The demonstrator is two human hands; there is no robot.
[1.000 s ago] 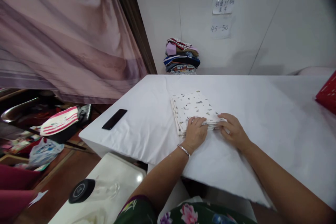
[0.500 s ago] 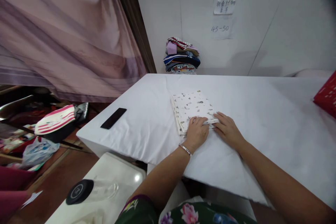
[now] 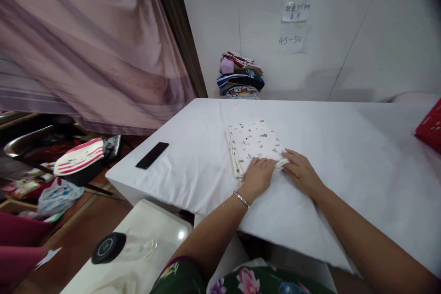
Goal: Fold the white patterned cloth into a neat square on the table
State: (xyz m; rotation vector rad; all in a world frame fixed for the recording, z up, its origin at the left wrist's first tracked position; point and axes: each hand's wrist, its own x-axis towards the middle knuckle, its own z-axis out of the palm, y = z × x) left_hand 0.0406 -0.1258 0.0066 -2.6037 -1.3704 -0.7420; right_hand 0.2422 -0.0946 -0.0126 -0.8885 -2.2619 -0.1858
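Note:
A white cloth (image 3: 253,140) with small dark and brown prints lies folded in a layered square on the table. My left hand (image 3: 259,175), with a silver bracelet at the wrist, rests on its near edge. The fingers lie flat over the fabric, and the thumb is hidden. At the near right corner, my right hand (image 3: 302,170) has that corner's layers between its fingertips and thumb. Both hands touch the cloth, a short gap apart.
A white-covered table (image 3: 344,142) spreads before me. A black phone (image 3: 152,155) lies to the left, and a red object (image 3: 430,128) sits at the right edge. Folded clothes (image 3: 240,76) are stacked behind. A transparent bottle with a black lid (image 3: 109,248) lies on a white surface lower left.
My left fingers have flattened and drawn back slightly from the cloth's near edge. The right hand keeps to the corner, whose layers sit a little differently. The view has shifted slightly.

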